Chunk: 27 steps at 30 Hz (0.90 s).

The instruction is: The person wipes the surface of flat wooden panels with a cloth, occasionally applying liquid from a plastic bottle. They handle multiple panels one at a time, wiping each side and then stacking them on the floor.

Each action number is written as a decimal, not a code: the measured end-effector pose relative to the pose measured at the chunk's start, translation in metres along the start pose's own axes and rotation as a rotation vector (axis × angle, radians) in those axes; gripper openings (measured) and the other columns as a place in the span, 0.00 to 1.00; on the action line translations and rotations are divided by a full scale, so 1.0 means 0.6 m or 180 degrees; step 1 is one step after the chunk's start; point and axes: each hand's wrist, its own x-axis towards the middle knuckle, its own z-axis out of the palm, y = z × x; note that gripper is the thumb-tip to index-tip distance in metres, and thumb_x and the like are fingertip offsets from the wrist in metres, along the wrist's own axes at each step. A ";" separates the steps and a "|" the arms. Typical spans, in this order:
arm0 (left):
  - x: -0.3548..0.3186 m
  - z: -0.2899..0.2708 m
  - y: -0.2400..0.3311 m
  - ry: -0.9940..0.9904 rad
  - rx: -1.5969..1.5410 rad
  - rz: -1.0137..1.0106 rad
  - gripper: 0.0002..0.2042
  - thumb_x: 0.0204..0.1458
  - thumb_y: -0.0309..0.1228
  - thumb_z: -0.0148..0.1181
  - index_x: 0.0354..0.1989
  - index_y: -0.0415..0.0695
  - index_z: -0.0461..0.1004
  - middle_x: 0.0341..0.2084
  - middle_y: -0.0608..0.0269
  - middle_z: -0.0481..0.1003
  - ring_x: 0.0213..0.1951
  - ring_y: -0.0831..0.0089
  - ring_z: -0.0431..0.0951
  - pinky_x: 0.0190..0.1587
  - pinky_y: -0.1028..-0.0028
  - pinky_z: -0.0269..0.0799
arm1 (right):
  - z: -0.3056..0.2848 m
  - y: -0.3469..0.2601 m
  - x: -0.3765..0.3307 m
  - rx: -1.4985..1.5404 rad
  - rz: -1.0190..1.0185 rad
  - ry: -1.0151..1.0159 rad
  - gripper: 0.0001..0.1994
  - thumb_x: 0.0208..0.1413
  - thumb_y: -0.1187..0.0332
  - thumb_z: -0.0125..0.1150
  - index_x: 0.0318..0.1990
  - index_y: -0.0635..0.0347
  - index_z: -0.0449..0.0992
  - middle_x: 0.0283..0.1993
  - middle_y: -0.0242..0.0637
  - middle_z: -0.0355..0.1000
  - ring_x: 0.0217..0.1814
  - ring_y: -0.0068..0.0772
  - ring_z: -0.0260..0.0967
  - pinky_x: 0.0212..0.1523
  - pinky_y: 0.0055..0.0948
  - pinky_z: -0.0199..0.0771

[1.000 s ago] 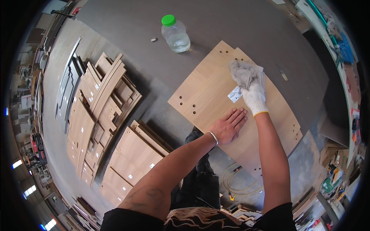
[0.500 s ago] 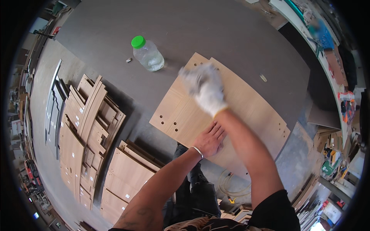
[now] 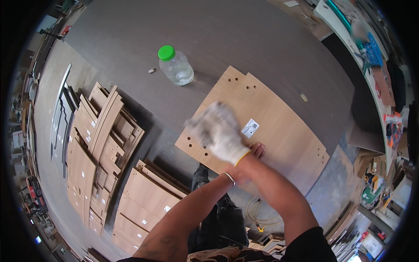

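A light wood-veneer panel (image 3: 279,131) with drilled holes near its corners lies on the dark tabletop. My right hand (image 3: 222,137), in a white knit glove with a yellow cuff, presses a bunched greyish cloth (image 3: 198,126) on the panel's left part; both are blurred by motion. A white label (image 3: 250,128) shows on the panel just right of the glove. My bare left hand (image 3: 257,150), with a silver bangle at its wrist, rests on the panel's near edge. The right forearm crosses over it and hides most of it; the fingers that show lie stretched out.
A clear jar with a green lid (image 3: 176,67) stands on the dark table (image 3: 262,39), beyond the panel. Small scraps lie nearby. Stacked wood panels (image 3: 94,153) are at the left, more (image 3: 144,205) near my legs. A coiled hose (image 3: 257,212) lies on the floor.
My right hand has swept with the cloth from the panel's far part toward its near left, uncovering the white label and far holes. The left hand stays at the near edge.
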 end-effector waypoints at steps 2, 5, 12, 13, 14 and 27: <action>0.003 0.047 -0.010 0.0917 0.0451 0.0060 0.29 0.56 0.31 0.52 0.68 0.37 0.67 0.74 0.50 0.61 0.77 0.54 0.57 0.76 0.54 0.55 | 0.017 -0.082 -0.034 -0.0035 -0.0642 -0.0908 0.25 0.62 0.53 0.60 0.66 0.41 0.76 0.70 0.39 0.71 0.80 0.52 0.54 0.81 0.54 0.44; -0.006 0.007 0.020 0.0492 -0.0023 0.0093 0.25 0.56 0.32 0.52 0.63 0.34 0.73 0.71 0.50 0.68 0.72 0.54 0.67 0.75 0.56 0.60 | 0.018 -0.071 -0.066 -0.0069 -0.1018 -0.1166 0.24 0.58 0.55 0.63 0.62 0.45 0.81 0.74 0.40 0.67 0.82 0.47 0.53 0.83 0.47 0.45; -0.183 -0.211 0.097 -0.1288 -0.2155 0.0706 0.22 0.44 0.26 0.66 0.52 0.41 0.80 0.40 0.54 0.82 0.40 0.56 0.84 0.46 0.60 0.82 | -0.083 -0.005 -0.387 -0.0297 -0.0209 -0.0945 0.18 0.51 0.60 0.65 0.52 0.42 0.85 0.66 0.31 0.72 0.75 0.39 0.61 0.77 0.51 0.56; -0.175 -0.240 0.077 -0.1054 -0.2110 0.0565 0.21 0.43 0.23 0.65 0.50 0.42 0.80 0.34 0.55 0.82 0.36 0.56 0.84 0.43 0.61 0.82 | -0.121 -0.002 -0.446 -0.0224 0.0099 -0.1008 0.18 0.51 0.61 0.66 0.51 0.42 0.84 0.63 0.30 0.73 0.73 0.38 0.62 0.77 0.51 0.56; -0.152 -0.252 0.047 -0.0542 -0.1870 0.0336 0.20 0.43 0.23 0.64 0.49 0.41 0.80 0.32 0.54 0.82 0.35 0.56 0.83 0.42 0.61 0.81 | -0.152 -0.001 -0.530 -0.0311 0.0701 -0.1008 0.19 0.50 0.61 0.67 0.52 0.43 0.84 0.62 0.30 0.74 0.73 0.38 0.63 0.76 0.51 0.57; 0.232 -0.055 -0.082 -0.0002 0.0607 0.0403 0.28 0.61 0.32 0.52 0.71 0.43 0.65 0.77 0.50 0.56 0.78 0.48 0.52 0.78 0.49 0.47 | 0.114 -0.162 -0.266 0.0065 0.1212 0.1317 0.24 0.53 0.66 0.61 0.61 0.44 0.81 0.72 0.36 0.69 0.79 0.45 0.56 0.81 0.56 0.48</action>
